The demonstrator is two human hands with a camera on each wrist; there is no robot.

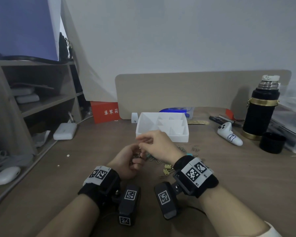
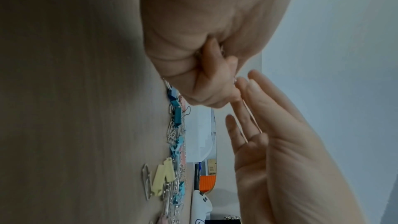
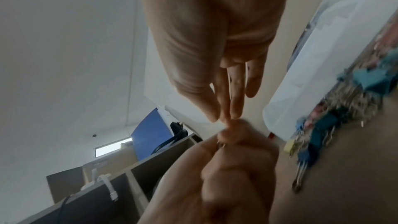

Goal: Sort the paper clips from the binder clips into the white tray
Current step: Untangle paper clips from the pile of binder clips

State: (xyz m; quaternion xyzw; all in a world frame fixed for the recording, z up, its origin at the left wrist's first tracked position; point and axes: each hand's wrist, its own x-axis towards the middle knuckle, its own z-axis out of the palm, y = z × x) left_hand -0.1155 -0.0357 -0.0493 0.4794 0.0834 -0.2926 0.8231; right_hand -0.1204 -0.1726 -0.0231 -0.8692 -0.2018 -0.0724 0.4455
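My left hand (image 1: 132,162) is curled into a fist low over the table and holds a small bunch of silver paper clips (image 1: 136,155). Just above it, my right hand (image 1: 143,144) pinches one paper clip (image 2: 235,80) between thumb and forefinger at the top of the left fist, its other fingers straight. The white tray (image 1: 181,136), divided into compartments, stands right behind both hands. A mixed pile of paper clips (image 1: 182,149) with blue, pink and yellow binder clips (image 1: 167,169) lies under and to the right of my right wrist.
A white controller (image 1: 229,134), a black flask (image 1: 261,110) and a black cup (image 1: 272,142) stand at the right. A red box (image 1: 104,112) and a white adapter (image 1: 64,131) sit back left, next to shelving (image 1: 41,100). A beige board (image 1: 195,89) leans behind the tray.
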